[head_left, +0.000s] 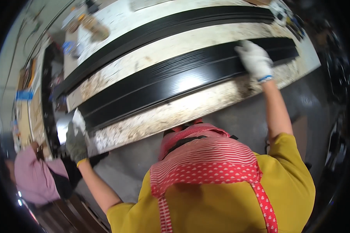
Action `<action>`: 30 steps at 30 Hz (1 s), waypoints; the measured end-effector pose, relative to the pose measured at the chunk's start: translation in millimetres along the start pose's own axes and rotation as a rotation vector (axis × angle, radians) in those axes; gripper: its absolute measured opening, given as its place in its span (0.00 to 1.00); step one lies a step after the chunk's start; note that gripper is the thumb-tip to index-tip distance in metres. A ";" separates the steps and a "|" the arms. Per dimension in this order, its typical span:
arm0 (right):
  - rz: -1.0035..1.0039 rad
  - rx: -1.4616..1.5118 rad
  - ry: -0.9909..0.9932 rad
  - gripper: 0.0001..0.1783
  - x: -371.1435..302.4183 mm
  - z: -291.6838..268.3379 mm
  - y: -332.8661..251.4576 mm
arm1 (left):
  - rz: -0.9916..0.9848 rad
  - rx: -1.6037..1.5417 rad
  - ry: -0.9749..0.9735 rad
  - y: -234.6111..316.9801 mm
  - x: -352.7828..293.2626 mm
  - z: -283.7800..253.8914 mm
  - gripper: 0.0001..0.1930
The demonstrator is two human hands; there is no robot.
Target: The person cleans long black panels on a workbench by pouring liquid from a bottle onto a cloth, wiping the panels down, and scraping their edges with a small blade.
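A long black panel point(151, 86) with a glossy, grained face and lengthwise grooves lies across the worktable in front of me. My right hand point(254, 60), in a white knit glove with a blue cuff, rests across the panel toward its right end, fingers reaching its far edge; they look loosely spread, though blurred. At the panel's left end is my left hand point(76, 143), in a grey-green glove with a yellow cuff. It is closed on a crumpled white cloth point(79, 120), which sticks up beside the panel's end. Part of the cloth is hidden by the glove.
Several more black panels point(175, 24) lie along the table's far side. The pale worktable point(140, 134) is heavily stained. Bottles point(94, 28) stand at the far left, and small tools point(295, 26) lie at the far right. A person in pink point(39, 174) is at the lower left.
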State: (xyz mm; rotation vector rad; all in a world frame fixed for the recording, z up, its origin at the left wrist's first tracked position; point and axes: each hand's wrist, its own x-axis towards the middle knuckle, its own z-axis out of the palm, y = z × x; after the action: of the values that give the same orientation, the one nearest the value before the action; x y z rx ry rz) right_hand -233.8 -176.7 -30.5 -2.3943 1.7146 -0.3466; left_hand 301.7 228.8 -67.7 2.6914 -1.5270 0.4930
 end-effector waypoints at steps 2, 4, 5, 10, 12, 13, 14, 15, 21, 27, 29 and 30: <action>0.040 -0.138 -0.012 0.12 -5.6 4.4 -1.5 | -0.236 -0.215 0.000 30.3 10.6 -15.8 0.17; -0.246 -0.048 0.017 0.08 -28.3 31.2 -72.7 | -0.241 -0.005 -0.071 43.8 13.4 -32.6 0.15; -0.515 -0.023 0.103 0.06 -46.0 49.4 -103.7 | -0.217 0.034 -0.067 45.3 17.8 -29.2 0.13; -0.581 0.405 -0.130 0.12 -61.8 45.7 -152.7 | -0.294 0.159 -0.071 -16.9 -13.9 -57.7 0.12; -0.256 0.225 -0.094 0.14 -29.1 41.8 -93.8 | -0.365 0.073 0.033 -72.8 -46.7 -63.8 0.13; -0.189 0.015 -0.033 0.14 -17.9 35.0 -72.3 | -0.425 -0.021 0.064 -88.7 -56.5 -67.0 0.13; -0.138 -0.055 -0.005 0.13 -16.3 35.2 -69.8 | -0.433 -0.007 0.046 -109.8 -67.4 -62.7 0.15; -0.081 -0.131 0.022 0.13 -20.3 36.4 -75.9 | -0.437 -0.012 0.049 -111.6 -67.0 -61.5 0.15; -0.631 0.006 -0.047 0.06 -90.2 106.7 -321.8 | -0.389 -0.109 -0.135 -155.4 -40.3 -15.7 0.25; -0.498 0.128 -0.229 0.15 -94.9 111.0 -415.4 | -0.204 -0.096 -0.308 -163.7 -9.0 -8.5 0.24; -0.329 -0.003 -0.241 0.12 -90.2 110.1 -418.4 | -0.097 -0.154 -0.200 -175.9 -16.2 4.6 0.24; -0.404 0.030 -0.273 0.12 -98.0 117.6 -433.1 | -0.141 -0.173 -0.206 -176.6 -21.0 7.4 0.24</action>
State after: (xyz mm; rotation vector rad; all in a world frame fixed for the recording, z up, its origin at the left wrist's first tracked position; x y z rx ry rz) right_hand 162.2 56.1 -32.0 -2.6117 1.1032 -0.0868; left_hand 441.7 337.8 -54.6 2.7561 -1.3349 0.0765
